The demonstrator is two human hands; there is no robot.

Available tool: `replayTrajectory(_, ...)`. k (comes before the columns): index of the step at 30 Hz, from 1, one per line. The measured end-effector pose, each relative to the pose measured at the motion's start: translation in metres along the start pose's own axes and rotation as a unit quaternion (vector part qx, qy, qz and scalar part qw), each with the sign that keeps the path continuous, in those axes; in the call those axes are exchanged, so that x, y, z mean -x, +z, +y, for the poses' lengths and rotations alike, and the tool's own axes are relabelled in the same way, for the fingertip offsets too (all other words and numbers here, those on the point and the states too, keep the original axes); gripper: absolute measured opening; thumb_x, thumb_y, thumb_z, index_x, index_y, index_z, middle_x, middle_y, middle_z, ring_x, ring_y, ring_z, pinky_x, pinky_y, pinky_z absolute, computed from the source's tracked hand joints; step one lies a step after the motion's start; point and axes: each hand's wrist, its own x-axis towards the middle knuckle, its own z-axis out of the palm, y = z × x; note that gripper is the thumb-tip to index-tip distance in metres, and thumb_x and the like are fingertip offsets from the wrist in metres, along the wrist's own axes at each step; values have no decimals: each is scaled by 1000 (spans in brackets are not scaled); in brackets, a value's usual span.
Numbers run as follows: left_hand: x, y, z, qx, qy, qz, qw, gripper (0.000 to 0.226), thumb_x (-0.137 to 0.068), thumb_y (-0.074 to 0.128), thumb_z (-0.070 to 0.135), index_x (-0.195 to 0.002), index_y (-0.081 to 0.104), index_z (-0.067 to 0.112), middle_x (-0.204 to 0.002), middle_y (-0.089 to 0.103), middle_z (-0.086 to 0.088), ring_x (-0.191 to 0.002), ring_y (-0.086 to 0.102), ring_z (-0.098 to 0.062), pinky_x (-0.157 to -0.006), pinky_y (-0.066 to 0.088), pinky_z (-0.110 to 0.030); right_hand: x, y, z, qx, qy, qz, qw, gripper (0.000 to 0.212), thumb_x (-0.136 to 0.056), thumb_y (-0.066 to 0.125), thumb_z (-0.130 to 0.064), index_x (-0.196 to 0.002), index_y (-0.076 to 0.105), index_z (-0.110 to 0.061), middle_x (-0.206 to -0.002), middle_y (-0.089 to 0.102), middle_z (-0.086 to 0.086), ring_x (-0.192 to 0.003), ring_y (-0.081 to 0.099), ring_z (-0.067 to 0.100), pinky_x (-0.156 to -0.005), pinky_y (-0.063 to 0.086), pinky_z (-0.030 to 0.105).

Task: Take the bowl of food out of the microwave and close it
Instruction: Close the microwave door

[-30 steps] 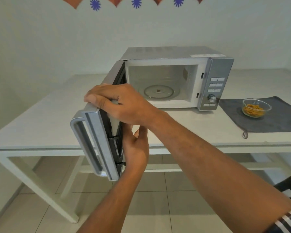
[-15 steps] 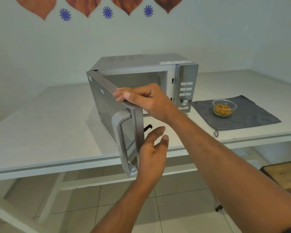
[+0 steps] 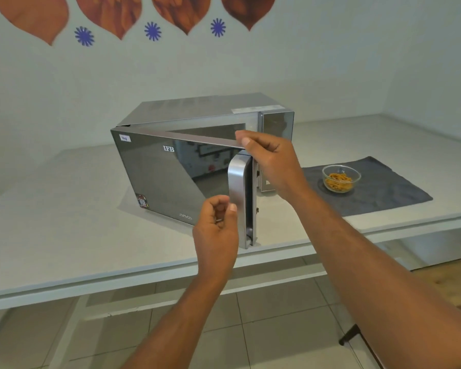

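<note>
The silver microwave point(image 3: 197, 107) stands on the white table point(image 3: 64, 209), its mirrored door point(image 3: 165, 177) swung almost to the body with a narrow gap left on the right. My right hand point(image 3: 272, 161) pinches the door's top right corner, thumb on the front edge. My left hand point(image 3: 218, 225) hovers in front of the vertical silver handle point(image 3: 237, 198), fingers loosely curled, thumb just touching the handle, nothing held. The glass bowl of orange food point(image 3: 341, 178) sits to the right of the microwave, apart from both hands.
The bowl rests on a dark grey cloth point(image 3: 389, 187) spread near the table's right front edge. A wall runs behind the table. A dark chair part point(image 3: 351, 334) and a wooden surface point(image 3: 442, 278) lie low on the right, over a tiled floor.
The door has swung from wide open to nearly shut, pushed by my right hand. My left hand came off the door's inner edge and curled up beside the handle.
</note>
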Motion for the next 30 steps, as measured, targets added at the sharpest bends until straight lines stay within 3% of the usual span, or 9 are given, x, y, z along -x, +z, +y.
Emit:
replayTrajectory(3,-20,15,-7,-44,-2,-20,999,18,-97,64,24,-115,64,28,-100,68,19,-97,63,7,-79,51,-5,-3,-10,14,6,26,57,998,28,-99,61,-25,-123,71,-16,-117,74,-2,-109,66,8,-95,55,28)
replayTrajectory(6,-38,33,-14,-53,-3,-48,997,19,-97,64,20,-114,62,27,-100,65,22,-91,59,22,-74,46,2,2,-18,29,4,49,145,988,27,-98,61,-29,-122,70,-21,-116,74,-4,-107,67,10,-91,58,34)
replayTrajectory(9,-55,51,-25,-66,-13,-62,996,21,-97,64,19,-116,63,27,-98,64,25,-87,59,24,-71,45,4,11,-21,45,10,56,204,977,23,-97,62,-32,-116,71,-22,-109,75,-6,-102,69,9,-90,59,37)
replayTrajectory(13,-79,70,-35,-90,-16,-71,993,21,-96,65,20,-116,69,21,-93,68,22,-86,63,15,-72,47,-2,13,-20,65,33,75,154,985,19,-97,64,-30,-113,72,-25,-105,74,-9,-100,68,5,-90,58,32)
replayTrajectory(17,-104,90,-40,-111,-16,-76,991,23,-96,66,20,-117,71,14,-101,75,5,-93,70,-7,-86,55,-24,-11,-18,81,74,107,103,986,27,-97,64,-23,-123,69,-17,-118,72,0,-104,65,10,-91,52,22)
replayTrajectory(19,-115,100,-42,-130,-22,-78,988,25,-97,65,22,-120,71,13,-107,76,-1,-98,71,-15,-90,57,-30,-27,-17,88,104,120,96,983,27,-97,63,-22,-122,70,-16,-117,73,2,-102,65,14,-91,52,25)
replayTrajectory(25,-143,121,-45,-176,-37,-62,982,28,-96,65,26,-121,71,14,-113,76,-4,-100,70,-20,-99,57,-40,-65,-19,111,158,130,115,972,21,-96,65,-27,-115,74,-20,-104,73,-5,-82,61,6,-86,52,25)
replayTrajectory(30,-157,130,-47,-181,-43,-52,981,28,-95,67,25,-120,72,13,-112,76,-6,-99,70,-22,-100,57,-44,-82,-18,125,164,146,120,968,31,-95,66,-30,-124,71,-19,-122,73,3,-106,68,22,-90,49,30)
